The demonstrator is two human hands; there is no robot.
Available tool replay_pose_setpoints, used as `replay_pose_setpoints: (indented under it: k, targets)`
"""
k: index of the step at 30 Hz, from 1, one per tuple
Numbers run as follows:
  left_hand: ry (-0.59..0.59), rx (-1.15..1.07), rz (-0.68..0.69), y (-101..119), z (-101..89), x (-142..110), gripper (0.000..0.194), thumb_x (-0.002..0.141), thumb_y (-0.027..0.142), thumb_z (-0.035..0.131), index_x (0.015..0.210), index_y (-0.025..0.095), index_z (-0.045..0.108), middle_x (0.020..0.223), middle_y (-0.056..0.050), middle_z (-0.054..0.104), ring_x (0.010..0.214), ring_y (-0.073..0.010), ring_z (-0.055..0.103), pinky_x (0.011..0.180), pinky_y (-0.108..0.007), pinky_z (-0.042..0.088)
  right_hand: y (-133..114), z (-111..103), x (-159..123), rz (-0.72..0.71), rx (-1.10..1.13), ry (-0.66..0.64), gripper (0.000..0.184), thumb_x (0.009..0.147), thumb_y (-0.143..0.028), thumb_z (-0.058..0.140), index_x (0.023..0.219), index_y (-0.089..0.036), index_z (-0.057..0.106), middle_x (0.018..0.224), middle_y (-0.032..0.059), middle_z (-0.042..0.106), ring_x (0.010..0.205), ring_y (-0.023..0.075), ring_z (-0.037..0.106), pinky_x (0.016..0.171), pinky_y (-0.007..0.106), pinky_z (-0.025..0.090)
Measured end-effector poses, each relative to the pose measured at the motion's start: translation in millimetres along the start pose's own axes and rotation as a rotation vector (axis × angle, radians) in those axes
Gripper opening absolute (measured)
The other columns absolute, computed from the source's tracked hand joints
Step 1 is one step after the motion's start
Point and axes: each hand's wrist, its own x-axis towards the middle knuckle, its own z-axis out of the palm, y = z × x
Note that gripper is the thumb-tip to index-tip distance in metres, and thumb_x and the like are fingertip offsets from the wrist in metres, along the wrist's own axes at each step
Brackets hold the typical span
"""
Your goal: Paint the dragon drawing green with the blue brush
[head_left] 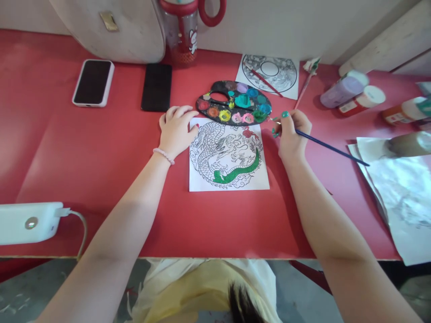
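My right hand (pixel 292 132) pinches a dark blue paintbrush (pixel 332 147), its tip beside the green paint at the right end of the palette (pixel 240 104). The black palette has a thumb hole and wells of several colours. Just in front of it lies a square sheet with a line-drawn dragon (pixel 229 154), part of its body painted green and a small spot red. At the sheet's upper left edge my left hand (pixel 177 128) rests with its fingers spread, near the palette's left end and wearing a beaded bracelet.
Behind the palette, a patterned sheet (pixel 289 74) carries a thin red brush (pixel 264 80). Paint bottles (pixel 362 99) stand at the right, above stained papers (pixel 400 193). Two phones (pixel 93 83), a bag (pixel 117 31) and a red-lidded cup (pixel 182 33) are at the back left. A white power bank (pixel 28 223) sits front left.
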Motion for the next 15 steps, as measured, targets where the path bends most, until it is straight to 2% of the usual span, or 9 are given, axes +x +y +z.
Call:
replay_pose_setpoints:
  k: [2, 5, 8, 12, 15]
  targets:
    - [0.0, 0.011, -0.004, 1, -0.5, 0, 0.035, 0.088, 0.027, 0.055, 0.118, 0.044, 0.062, 0.134, 0.003, 0.059, 0.132, -0.0357, 0.042, 0.11, -0.066, 0.03, 8, -2, 5, 0.045, -0.001, 0.063, 0.026, 0.09, -0.016, 0.052, 0.065, -0.022, 0.052, 0.054, -0.002, 0.05, 0.049, 0.009, 0.045, 0.051, 0.028, 0.034]
    - [-0.019, 0.031, -0.028, 3, -1.6, 0, 0.034, 0.089, 0.026, 0.055, 0.119, 0.041, 0.062, 0.136, 0.002, 0.058, 0.133, -0.035, 0.041, 0.111, -0.063, 0.03, 15, 2, 8, 0.0, -0.008, 0.135, 0.024, 0.087, -0.014, 0.055, 0.064, -0.02, 0.054, 0.051, -0.0033, 0.049, 0.045, 0.009, 0.042, 0.048, 0.029, 0.031]
    - [-0.03, 0.027, -0.044, 5, -2.6, 0, 0.034, 0.089, 0.025, 0.056, 0.119, 0.04, 0.062, 0.137, 0.002, 0.058, 0.134, -0.0349, 0.04, 0.112, -0.061, 0.029, 20, 6, 10, -0.028, -0.035, 0.113, 0.02, 0.086, -0.023, 0.061, 0.067, -0.019, 0.059, 0.054, -0.0028, 0.053, 0.047, 0.01, 0.045, 0.049, 0.028, 0.033]
    - [-0.033, 0.003, -0.049, 5, -2.6, 0, 0.034, 0.089, 0.024, 0.055, 0.118, 0.04, 0.063, 0.138, 0.001, 0.057, 0.134, -0.0361, 0.039, 0.112, -0.062, 0.027, 27, 6, 12, -0.019, -0.089, 0.103, 0.03, 0.089, -0.042, 0.063, 0.066, -0.021, 0.059, 0.056, -0.0022, 0.053, 0.051, 0.0125, 0.049, 0.052, 0.029, 0.036]
    - [-0.025, 0.004, -0.045, 4, -1.9, 0, 0.034, 0.089, 0.025, 0.056, 0.118, 0.041, 0.063, 0.137, 0.001, 0.057, 0.134, -0.0354, 0.04, 0.112, -0.061, 0.027, 29, 6, 14, -0.015, -0.089, 0.089, 0.034, 0.089, -0.047, 0.062, 0.067, -0.022, 0.058, 0.057, -0.0014, 0.053, 0.051, 0.013, 0.049, 0.051, 0.03, 0.036]
